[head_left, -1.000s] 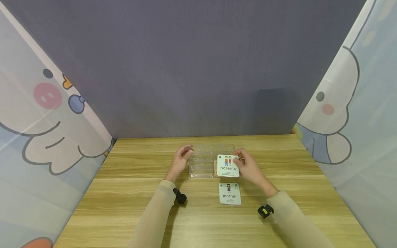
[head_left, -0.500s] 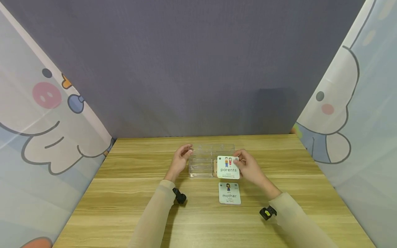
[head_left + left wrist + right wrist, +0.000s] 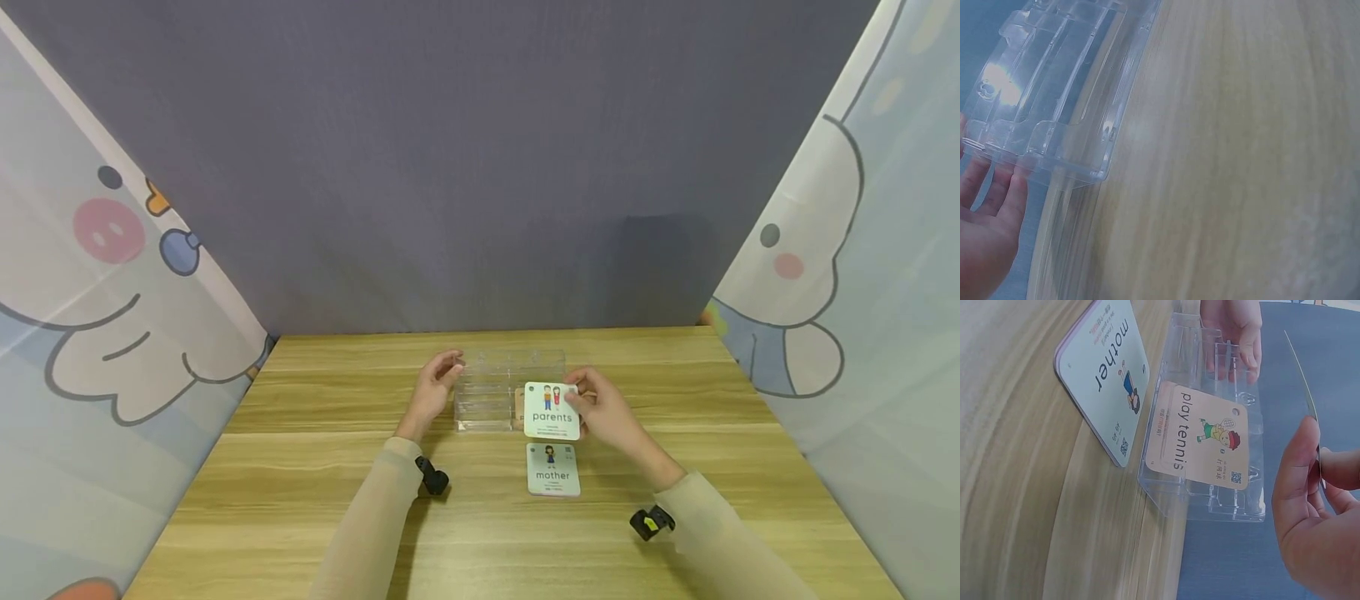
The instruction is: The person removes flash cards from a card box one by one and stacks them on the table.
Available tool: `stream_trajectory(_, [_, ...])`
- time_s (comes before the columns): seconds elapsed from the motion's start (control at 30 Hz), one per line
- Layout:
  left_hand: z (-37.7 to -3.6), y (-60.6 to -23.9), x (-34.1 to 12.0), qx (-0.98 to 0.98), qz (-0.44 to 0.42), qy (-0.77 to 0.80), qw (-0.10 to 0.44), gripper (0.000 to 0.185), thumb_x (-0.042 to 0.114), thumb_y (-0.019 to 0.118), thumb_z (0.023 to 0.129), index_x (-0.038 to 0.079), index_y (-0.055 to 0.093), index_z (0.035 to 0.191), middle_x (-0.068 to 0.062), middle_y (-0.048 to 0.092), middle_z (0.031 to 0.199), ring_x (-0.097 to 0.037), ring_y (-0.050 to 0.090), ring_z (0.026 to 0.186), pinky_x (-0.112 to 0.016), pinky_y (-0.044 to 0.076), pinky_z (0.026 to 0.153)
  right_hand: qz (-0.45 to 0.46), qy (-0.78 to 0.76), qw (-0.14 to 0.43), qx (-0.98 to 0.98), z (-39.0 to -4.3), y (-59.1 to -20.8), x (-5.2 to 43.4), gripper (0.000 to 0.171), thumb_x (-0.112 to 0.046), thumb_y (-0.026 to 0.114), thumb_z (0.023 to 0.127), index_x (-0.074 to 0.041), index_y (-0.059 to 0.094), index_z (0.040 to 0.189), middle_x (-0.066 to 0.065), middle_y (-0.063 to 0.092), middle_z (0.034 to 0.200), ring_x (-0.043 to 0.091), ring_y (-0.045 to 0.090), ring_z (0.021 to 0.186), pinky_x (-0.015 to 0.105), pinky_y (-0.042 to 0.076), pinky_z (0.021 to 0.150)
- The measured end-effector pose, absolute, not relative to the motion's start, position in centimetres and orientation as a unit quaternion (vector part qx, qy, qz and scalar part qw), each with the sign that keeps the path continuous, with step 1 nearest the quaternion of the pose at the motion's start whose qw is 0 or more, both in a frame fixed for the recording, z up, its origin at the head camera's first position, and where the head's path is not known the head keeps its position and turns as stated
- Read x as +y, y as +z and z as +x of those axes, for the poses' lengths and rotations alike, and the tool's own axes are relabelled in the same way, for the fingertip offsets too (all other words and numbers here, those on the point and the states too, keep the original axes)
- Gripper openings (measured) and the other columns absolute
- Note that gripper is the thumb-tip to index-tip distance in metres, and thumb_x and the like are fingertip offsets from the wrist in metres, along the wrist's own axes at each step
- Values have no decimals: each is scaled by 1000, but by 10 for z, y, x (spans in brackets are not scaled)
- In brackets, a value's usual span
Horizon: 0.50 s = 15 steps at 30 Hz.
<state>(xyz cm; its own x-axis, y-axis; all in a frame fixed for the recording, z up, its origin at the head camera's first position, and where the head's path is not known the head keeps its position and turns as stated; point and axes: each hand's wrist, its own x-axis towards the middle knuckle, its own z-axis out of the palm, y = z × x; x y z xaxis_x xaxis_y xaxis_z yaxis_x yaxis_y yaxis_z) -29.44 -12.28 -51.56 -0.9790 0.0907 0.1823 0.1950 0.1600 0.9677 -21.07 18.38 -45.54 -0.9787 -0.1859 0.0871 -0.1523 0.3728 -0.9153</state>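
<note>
1. My right hand (image 3: 609, 414) pinches the "parents" card (image 3: 552, 411) by its right edge, thumb and fingers curled onto it, holding it up just above the table (image 3: 315, 467).
2. Right behind that card sits the clear plastic card holder (image 3: 491, 400), with a "play tennis" card (image 3: 1200, 439) standing in its front slot.
3. My left hand (image 3: 433, 390) rests against the holder's left end, fingers loosely bent and touching the plastic, gripping nothing.
4. Just below my right hand's card, nearer to me, the "mother" card (image 3: 553, 469) lies flat on the table, face up.
5. Both my wrists wear small black cameras.
</note>
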Motion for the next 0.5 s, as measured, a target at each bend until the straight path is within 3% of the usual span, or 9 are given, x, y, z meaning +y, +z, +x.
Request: stream_trajectory(0.5, [-294, -515, -122, -758, -96, -644, 37, 35, 14, 57, 106, 4, 58, 139, -20, 63, 127, -36, 58, 118, -48, 46, 99, -95, -558, 44, 823, -202, -456, 184, 20, 1, 55, 102, 3, 53, 122, 16, 58, 96, 21, 60, 62, 46, 56, 50])
